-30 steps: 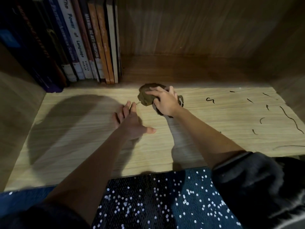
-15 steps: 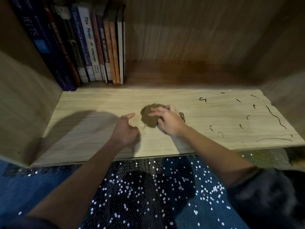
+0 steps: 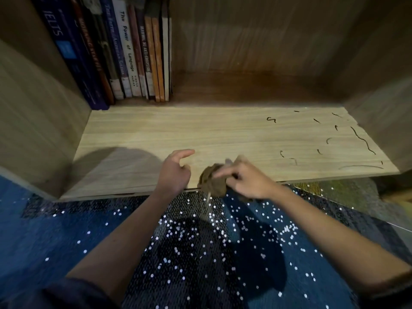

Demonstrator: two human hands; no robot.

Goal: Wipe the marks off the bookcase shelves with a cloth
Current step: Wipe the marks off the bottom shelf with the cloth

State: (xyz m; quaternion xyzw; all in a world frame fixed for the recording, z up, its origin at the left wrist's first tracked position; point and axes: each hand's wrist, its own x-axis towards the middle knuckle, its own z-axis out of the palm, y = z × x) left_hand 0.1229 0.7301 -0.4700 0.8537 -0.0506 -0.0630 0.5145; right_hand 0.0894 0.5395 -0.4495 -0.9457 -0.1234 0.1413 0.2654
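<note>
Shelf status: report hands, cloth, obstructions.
Left hand empty, at shelf front edge. Right hand grips cloth there. Marks unwiped, right side. No obstruction between; books back left.

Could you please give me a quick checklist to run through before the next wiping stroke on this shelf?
1. Grip on cloth: cannot tell; right hand lies over it, fingers blurred.
2. Cloth flat on shelf: not ok; bunched, overhanging the front edge.
3. Wiping of marks: not ok; dark squiggles on the shelf's right part.
4. Path to marks: ok; bare wood between.
5. Free left hand: ok; empty, left of the cloth.
6. Nearby books: ok; upright, back left.
</note>
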